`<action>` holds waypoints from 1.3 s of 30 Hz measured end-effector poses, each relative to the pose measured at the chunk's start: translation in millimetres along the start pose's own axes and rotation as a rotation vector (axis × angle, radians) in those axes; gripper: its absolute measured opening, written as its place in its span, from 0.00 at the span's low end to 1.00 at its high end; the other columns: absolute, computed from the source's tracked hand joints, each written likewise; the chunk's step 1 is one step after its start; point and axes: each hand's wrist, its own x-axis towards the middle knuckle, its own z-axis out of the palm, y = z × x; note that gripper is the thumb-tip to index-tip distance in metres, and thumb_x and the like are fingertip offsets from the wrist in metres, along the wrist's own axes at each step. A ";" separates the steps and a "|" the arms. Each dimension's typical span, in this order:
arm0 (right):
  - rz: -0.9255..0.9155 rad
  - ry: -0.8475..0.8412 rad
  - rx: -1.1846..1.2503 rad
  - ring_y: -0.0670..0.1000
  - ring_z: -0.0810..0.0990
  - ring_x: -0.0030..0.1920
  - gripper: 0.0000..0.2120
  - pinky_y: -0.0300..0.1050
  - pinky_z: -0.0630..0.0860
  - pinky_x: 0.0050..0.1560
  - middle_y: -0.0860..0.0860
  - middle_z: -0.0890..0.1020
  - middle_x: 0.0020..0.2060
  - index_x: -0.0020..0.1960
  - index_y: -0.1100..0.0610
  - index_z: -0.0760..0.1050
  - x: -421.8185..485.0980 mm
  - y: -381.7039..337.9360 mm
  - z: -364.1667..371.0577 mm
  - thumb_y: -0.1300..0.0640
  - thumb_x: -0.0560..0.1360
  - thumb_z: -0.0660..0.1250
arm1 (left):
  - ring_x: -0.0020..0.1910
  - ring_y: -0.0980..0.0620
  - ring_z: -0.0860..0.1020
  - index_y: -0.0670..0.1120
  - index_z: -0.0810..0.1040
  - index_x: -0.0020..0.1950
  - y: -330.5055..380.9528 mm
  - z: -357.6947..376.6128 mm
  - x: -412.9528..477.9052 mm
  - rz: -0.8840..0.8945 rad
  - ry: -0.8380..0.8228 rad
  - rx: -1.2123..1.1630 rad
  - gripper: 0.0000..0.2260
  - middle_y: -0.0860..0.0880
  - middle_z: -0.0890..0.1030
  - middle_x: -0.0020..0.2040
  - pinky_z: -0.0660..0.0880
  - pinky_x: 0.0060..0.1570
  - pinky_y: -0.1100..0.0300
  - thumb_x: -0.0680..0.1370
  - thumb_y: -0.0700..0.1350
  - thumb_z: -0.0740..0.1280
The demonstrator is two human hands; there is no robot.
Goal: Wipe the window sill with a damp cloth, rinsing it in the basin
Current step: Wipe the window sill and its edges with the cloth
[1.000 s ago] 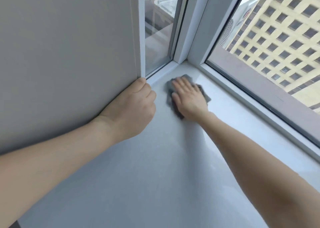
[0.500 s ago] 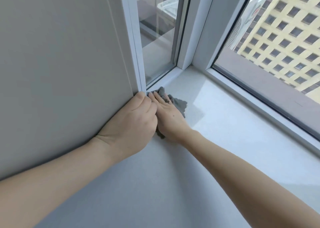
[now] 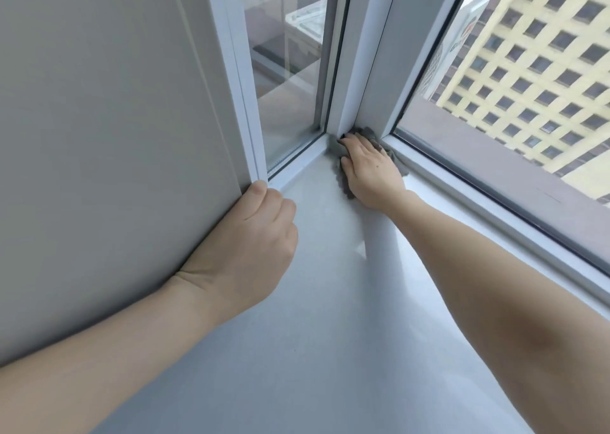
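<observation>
The grey cloth [image 3: 400, 167] lies in the far corner of the sill [image 3: 330, 301], flattened under the right grip [image 3: 371, 169], whose straight fingers press without grasping. It looks soft, light and probably damp, so it should bunch easily; pinch a free edge. The left grip [image 3: 251, 245] rests clenched and holds nothing.

Sill [image 3: 313, 334]: smooth, matt, pale grey. Cloth [image 3: 400, 167], 12 o'clock: grey textile, matt, soft-looking. Frame [image 3: 366, 70]: white, smooth, faint sheen, plastic-looking. Pane [image 3: 287, 70], 11 o'clock: clear glass, glossy, reflective.
</observation>
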 end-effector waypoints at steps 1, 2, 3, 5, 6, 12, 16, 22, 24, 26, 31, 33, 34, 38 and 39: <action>-0.001 0.019 0.007 0.53 0.64 0.70 0.17 0.47 0.57 0.69 0.52 0.69 0.69 0.68 0.57 0.65 7.3 1.8 -0.1 0.55 0.80 0.52 | 0.32 0.45 0.69 0.45 0.68 0.28 -1.3 0.8 0.2 0.003 -0.004 0.000 0.22 0.44 0.69 0.30 0.62 0.50 0.49 0.71 0.33 0.39; -0.015 0.014 0.014 0.53 0.65 0.69 0.16 0.46 0.58 0.67 0.52 0.70 0.67 0.67 0.57 0.66 10.5 1.3 0.0 0.56 0.80 0.53 | 0.32 0.45 0.68 0.44 0.67 0.28 -1.9 0.8 -0.1 0.009 -0.017 -0.017 0.22 0.44 0.69 0.30 0.62 0.50 0.49 0.71 0.33 0.39; -0.030 -0.007 0.023 0.54 0.66 0.68 0.16 0.46 0.59 0.66 0.52 0.70 0.66 0.66 0.58 0.67 10.7 1.0 0.3 0.56 0.80 0.53 | 0.32 0.45 0.68 0.44 0.67 0.28 -2.5 0.1 0.4 0.014 -0.032 -0.030 0.21 0.44 0.68 0.30 0.62 0.49 0.49 0.71 0.33 0.39; -0.027 -0.045 0.039 0.55 0.69 0.65 0.15 0.47 0.63 0.62 0.53 0.72 0.65 0.65 0.58 0.67 3.7 5.0 -4.5 0.57 0.80 0.53 | 0.31 0.45 0.68 0.44 0.66 0.27 -3.1 -1.0 1.7 0.009 -0.051 -0.036 0.22 0.44 0.68 0.30 0.62 0.49 0.49 0.71 0.33 0.37; -0.015 -0.046 0.041 0.56 0.71 0.63 0.14 0.48 0.65 0.59 0.54 0.73 0.63 0.65 0.58 0.67 -3.5 8.9 -9.9 0.57 0.80 0.53 | 0.31 0.45 0.67 0.45 0.65 0.27 -2.9 -1.3 1.8 0.006 -0.043 -0.036 0.22 0.44 0.68 0.30 0.62 0.49 0.49 0.71 0.33 0.37; 0.161 -0.008 0.042 0.58 0.76 0.56 0.14 0.47 0.70 0.55 0.55 0.77 0.58 0.63 0.57 0.68 -56.0 22.4 -34.8 0.58 0.80 0.52 | 0.32 0.46 0.66 0.45 0.64 0.27 -5.8 -4.1 24.3 -0.020 0.014 -0.089 0.21 0.44 0.68 0.31 0.64 0.47 0.49 0.70 0.33 0.35; 0.082 -0.073 0.074 0.57 0.69 0.63 0.13 0.47 0.62 0.61 0.57 0.70 0.63 0.62 0.61 0.67 -17.0 0.7 -18.0 0.59 0.80 0.53 | 0.33 0.44 0.69 0.44 0.65 0.27 -2.7 1.4 39.6 -0.072 0.059 -0.146 0.21 0.43 0.70 0.31 0.65 0.47 0.48 0.69 0.34 0.36; -0.078 -0.132 -0.047 0.47 0.52 0.75 0.21 0.45 0.51 0.73 0.48 0.58 0.75 0.73 0.52 0.61 -37.4 33.0 -22.1 0.49 0.81 0.51 | 0.32 0.43 0.69 0.42 0.68 0.26 6.7 4.9 47.9 -0.051 -0.049 -0.189 0.16 0.42 0.70 0.31 0.66 0.49 0.48 0.64 0.33 0.43; -0.086 -0.166 -0.097 0.46 0.51 0.75 0.25 0.45 0.52 0.73 0.47 0.57 0.75 0.73 0.49 0.60 -82.3 58.8 -39.8 0.42 0.79 0.47 | 0.32 0.43 0.70 0.42 0.69 0.26 11.5 7.1 49.1 -0.021 -0.053 -0.182 0.19 0.41 0.71 0.32 0.66 0.51 0.48 0.66 0.35 0.41; -0.029 -0.190 -0.133 0.43 0.49 0.75 0.28 0.44 0.52 0.72 0.44 0.55 0.75 0.74 0.47 0.59 -141.0 83.2 -58.4 0.39 0.77 0.43 | 0.33 0.43 0.70 0.42 0.70 0.26 16.2 5.4 51.2 0.001 -0.060 -0.191 0.21 0.41 0.72 0.32 0.66 0.51 0.48 0.66 0.34 0.39; 0.301 -0.169 -0.182 0.44 0.45 0.75 0.31 0.44 0.42 0.73 0.46 0.53 0.76 0.74 0.48 0.58 -251.2 96.6 -80.5 0.38 0.75 0.41 | 0.35 0.42 0.72 0.41 0.74 0.29 27.9 -14.4 35.3 -0.031 -0.138 -0.220 0.16 0.40 0.76 0.36 0.67 0.47 0.47 0.63 0.35 0.47; 0.372 -0.145 -0.162 0.48 0.45 0.76 0.32 0.50 0.44 0.74 0.48 0.52 0.76 0.75 0.49 0.56 -259.7 63.9 -71.3 0.40 0.74 0.40 | 0.34 0.42 0.73 0.40 0.75 0.30 33.5 -23.5 19.9 -0.059 -0.116 -0.264 0.16 0.40 0.77 0.36 0.67 0.44 0.48 0.62 0.34 0.48; 0.334 -0.150 -0.151 0.50 0.46 0.76 0.31 0.50 0.44 0.73 0.49 0.53 0.76 0.75 0.50 0.57 -266.8 38.9 -64.0 0.42 0.75 0.41 | 0.34 0.42 0.74 0.40 0.75 0.30 36.0 -27.3 10.4 -0.075 -0.092 -0.289 0.15 0.40 0.78 0.36 0.67 0.42 0.48 0.61 0.34 0.48; -0.148 -0.266 -0.100 0.55 0.52 0.76 0.24 0.54 0.47 0.73 0.52 0.57 0.75 0.73 0.53 0.61 -340.4 -59.1 -44.2 0.47 0.79 0.49 | 0.32 0.42 0.75 0.40 0.76 0.30 44.2 -46.3 -35.3 -0.176 -0.016 -0.419 0.14 0.41 0.79 0.36 0.71 0.34 0.53 0.61 0.34 0.50; -0.288 -0.328 -0.084 0.54 0.51 0.76 0.23 0.54 0.47 0.73 0.52 0.57 0.75 0.73 0.52 0.61 -350.7 -63.9 -48.1 0.48 0.80 0.49 | 0.31 0.42 0.75 0.40 0.76 0.30 46.2 -51.7 -48.1 -0.206 -0.012 -0.441 0.14 0.42 0.79 0.35 0.71 0.33 0.54 0.62 0.34 0.50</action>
